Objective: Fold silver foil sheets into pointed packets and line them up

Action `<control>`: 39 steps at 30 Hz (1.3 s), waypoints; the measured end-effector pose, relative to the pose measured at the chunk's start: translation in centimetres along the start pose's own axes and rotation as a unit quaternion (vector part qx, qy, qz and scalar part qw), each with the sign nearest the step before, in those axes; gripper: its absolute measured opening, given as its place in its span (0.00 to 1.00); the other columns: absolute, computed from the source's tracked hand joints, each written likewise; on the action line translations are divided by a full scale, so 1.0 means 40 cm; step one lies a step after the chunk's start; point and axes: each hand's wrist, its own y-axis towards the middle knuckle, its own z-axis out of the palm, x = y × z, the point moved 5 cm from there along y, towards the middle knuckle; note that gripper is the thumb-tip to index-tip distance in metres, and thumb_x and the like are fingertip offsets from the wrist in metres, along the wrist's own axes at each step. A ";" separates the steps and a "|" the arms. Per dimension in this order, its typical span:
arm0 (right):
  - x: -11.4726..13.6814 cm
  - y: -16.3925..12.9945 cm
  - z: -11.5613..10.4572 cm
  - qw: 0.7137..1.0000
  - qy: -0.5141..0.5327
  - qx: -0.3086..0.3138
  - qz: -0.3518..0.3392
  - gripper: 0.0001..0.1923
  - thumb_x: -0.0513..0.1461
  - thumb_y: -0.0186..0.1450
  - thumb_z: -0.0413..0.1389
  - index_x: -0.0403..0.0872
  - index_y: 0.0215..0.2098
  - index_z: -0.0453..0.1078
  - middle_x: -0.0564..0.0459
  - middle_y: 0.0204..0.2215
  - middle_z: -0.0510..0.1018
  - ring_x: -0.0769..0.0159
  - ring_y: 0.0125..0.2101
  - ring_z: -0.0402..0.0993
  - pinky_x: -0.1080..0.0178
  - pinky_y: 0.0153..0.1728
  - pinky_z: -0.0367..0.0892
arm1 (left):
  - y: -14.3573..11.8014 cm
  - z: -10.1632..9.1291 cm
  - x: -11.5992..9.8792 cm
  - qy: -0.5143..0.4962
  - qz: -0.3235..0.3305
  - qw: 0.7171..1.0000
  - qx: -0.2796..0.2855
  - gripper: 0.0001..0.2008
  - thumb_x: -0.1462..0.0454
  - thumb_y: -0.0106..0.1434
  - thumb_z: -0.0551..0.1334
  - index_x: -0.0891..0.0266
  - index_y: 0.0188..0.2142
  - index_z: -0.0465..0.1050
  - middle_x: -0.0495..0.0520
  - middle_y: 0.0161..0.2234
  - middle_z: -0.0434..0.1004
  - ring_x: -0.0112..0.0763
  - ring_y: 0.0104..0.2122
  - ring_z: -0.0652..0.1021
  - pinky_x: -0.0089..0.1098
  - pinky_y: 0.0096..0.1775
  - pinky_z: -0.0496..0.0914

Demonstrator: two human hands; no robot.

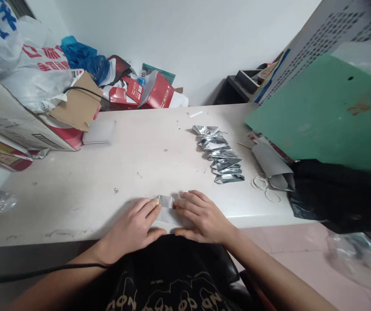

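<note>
A small strip of silver foil paper (166, 201) lies at the front edge of the white table, and a paler part of it seems to reach toward me. My left hand (138, 224) pinches the strip's left end, thumb near the table edge. On the right end, the fingers of my right hand (201, 218) press down, with the thumb also at the edge. Fingers hide both ends. Beyond my right hand, several folded silver foil pieces (221, 154) lie overlapping in a slanting row.
Off-white rubber bands (259, 183) and a rolled grey paper (271, 166) lie right, beside a black bag (321, 194) and green board (318, 112). A cardboard box (13, 112), plastic bags and a clear bottle (0, 201) stand left. A dark cable (43, 272) crosses my left forearm.
</note>
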 end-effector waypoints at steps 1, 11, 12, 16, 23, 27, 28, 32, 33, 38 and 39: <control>0.008 -0.006 0.002 1.000 0.000 0.006 0.000 0.23 0.56 0.76 0.59 0.47 0.54 0.80 0.47 0.56 0.85 0.51 0.61 0.75 0.47 0.63 0.68 | -0.010 -0.002 -0.011 -0.005 -0.004 1.000 0.007 0.25 0.49 0.78 0.60 0.66 0.62 0.71 0.65 0.56 0.80 0.50 0.55 0.80 0.49 0.54 0.80; 0.061 -0.011 -0.010 0.999 -0.036 0.020 -0.003 0.10 0.41 0.78 0.58 0.51 0.53 0.79 0.53 0.56 0.85 0.54 0.60 0.75 0.49 0.61 0.67 | -0.050 -0.011 -0.041 0.016 0.030 0.999 -0.023 0.11 0.68 0.76 0.61 0.66 0.56 0.76 0.59 0.50 0.84 0.42 0.49 0.81 0.41 0.50 0.80; 0.062 -0.012 -0.010 0.999 -0.037 0.016 0.002 0.09 0.41 0.78 0.59 0.51 0.53 0.79 0.53 0.56 0.85 0.54 0.60 0.75 0.49 0.61 0.67 | -0.051 -0.013 -0.039 0.017 0.030 0.999 -0.027 0.12 0.68 0.76 0.61 0.66 0.56 0.76 0.59 0.50 0.84 0.41 0.50 0.81 0.41 0.50 0.80; 0.064 -0.026 0.003 0.999 -0.041 0.014 0.021 0.13 0.48 0.77 0.60 0.51 0.53 0.79 0.51 0.58 0.84 0.51 0.61 0.74 0.47 0.62 0.64 | -0.059 -0.006 -0.033 0.010 0.007 1.000 -0.004 0.15 0.64 0.76 0.64 0.66 0.59 0.74 0.61 0.56 0.82 0.46 0.55 0.81 0.45 0.53 0.79; 0.095 -0.038 0.009 0.998 -0.036 0.013 0.041 0.09 0.43 0.79 0.57 0.51 0.50 0.78 0.50 0.56 0.85 0.54 0.60 0.75 0.49 0.62 0.60 | -0.068 -0.016 -0.055 0.009 0.003 1.000 -0.023 0.07 0.68 0.76 0.61 0.64 0.50 0.77 0.59 0.52 0.84 0.45 0.54 0.81 0.45 0.54 0.77; 0.069 -0.028 0.002 0.997 -0.042 -0.007 0.064 0.08 0.41 0.79 0.57 0.53 0.52 0.78 0.54 0.57 0.84 0.52 0.62 0.74 0.46 0.62 0.58 | -0.049 -0.020 -0.036 0.028 -0.016 0.999 -0.028 0.09 0.71 0.75 0.59 0.63 0.49 0.77 0.58 0.57 0.83 0.47 0.58 0.79 0.48 0.57 0.74; 0.057 -0.022 0.003 0.996 -0.051 -0.013 0.067 0.08 0.41 0.79 0.57 0.53 0.52 0.78 0.55 0.58 0.84 0.51 0.62 0.74 0.46 0.62 0.58 | -0.042 -0.017 -0.025 0.035 -0.024 0.999 -0.030 0.09 0.71 0.75 0.59 0.62 0.50 0.78 0.57 0.57 0.83 0.47 0.59 0.79 0.49 0.57 0.73; 0.008 0.009 0.016 0.994 -0.091 -0.030 0.058 0.06 0.38 0.77 0.60 0.54 0.49 0.80 0.56 0.58 0.84 0.51 0.61 0.74 0.46 0.60 0.61 | -0.008 -0.001 0.020 0.041 -0.037 0.997 -0.053 0.11 0.73 0.76 0.59 0.61 0.49 0.78 0.55 0.56 0.84 0.44 0.57 0.80 0.46 0.55 0.74; -0.001 0.018 0.019 0.993 -0.097 -0.035 0.053 0.06 0.38 0.77 0.60 0.53 0.47 0.80 0.55 0.57 0.85 0.52 0.60 0.75 0.47 0.59 0.62 | -0.001 0.001 0.027 0.041 -0.032 0.997 -0.062 0.11 0.73 0.76 0.59 0.61 0.49 0.78 0.55 0.55 0.84 0.43 0.55 0.80 0.45 0.54 0.74; -0.027 0.042 0.025 0.994 -0.085 -0.057 0.035 0.08 0.36 0.77 0.59 0.51 0.47 0.82 0.52 0.54 0.86 0.56 0.51 0.79 0.53 0.51 0.70 | 0.020 0.000 0.037 0.039 -0.013 0.995 -0.086 0.12 0.73 0.76 0.58 0.63 0.52 0.78 0.56 0.49 0.85 0.41 0.51 0.82 0.43 0.52 0.76; -0.029 0.042 0.025 0.995 -0.077 -0.061 0.033 0.09 0.36 0.77 0.59 0.51 0.49 0.82 0.52 0.54 0.86 0.56 0.50 0.79 0.53 0.50 0.70 | 0.022 -0.001 0.036 0.041 -0.015 0.996 -0.083 0.12 0.73 0.76 0.58 0.63 0.52 0.78 0.56 0.49 0.85 0.41 0.51 0.82 0.43 0.52 0.76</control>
